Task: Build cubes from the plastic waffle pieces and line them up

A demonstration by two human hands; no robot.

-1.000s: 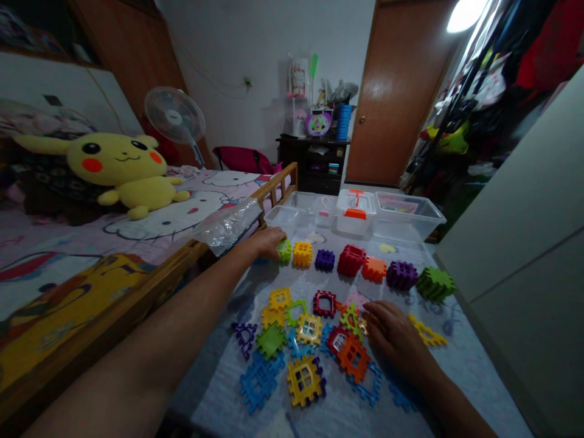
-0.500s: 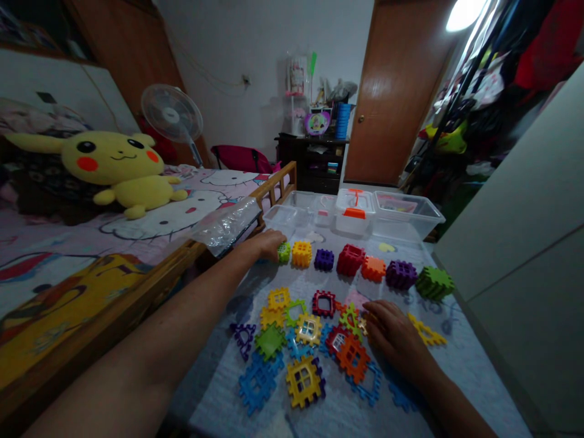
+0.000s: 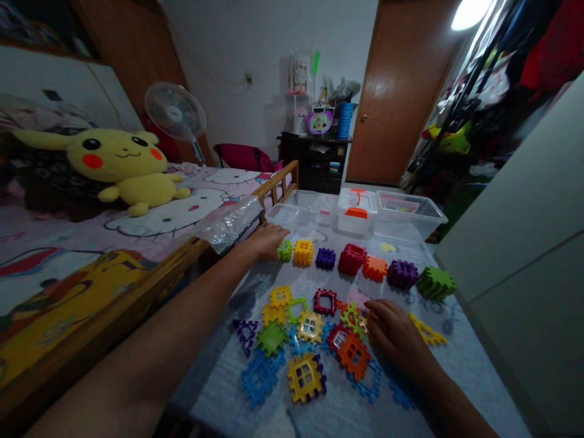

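Note:
My left hand [image 3: 270, 241] is at the far left end of a row of stacked interlocking plastic tiles, fingers stretched out just above and beside a light green stack [image 3: 285, 250]. Its thumb side is partly hidden. To the right stand a yellow stack [image 3: 303, 253], a small purple stack [image 3: 325, 259] and a red stack [image 3: 351, 260]. My right hand [image 3: 396, 331] rests palm down on the cloth with loosely bent fingers. Its fingertips lie beside a small tan piece [image 3: 364, 324] and a lime green triangle tile [image 3: 351, 317]. Nothing visible is held in it.
Loose tiles lie nearer me, including a yellow window tile [image 3: 305, 377], an orange window tile [image 3: 354, 356] and a blue tile [image 3: 259, 378]. Clear plastic bins [image 3: 406, 213] and a lidded box [image 3: 356, 213] stand behind the row. A wooden bed rail [image 3: 182, 255] borders the left side.
My left hand has shifted slightly up, its fingers now straighter above the light green stack. My right hand stays where it was. The whole view has moved slightly.

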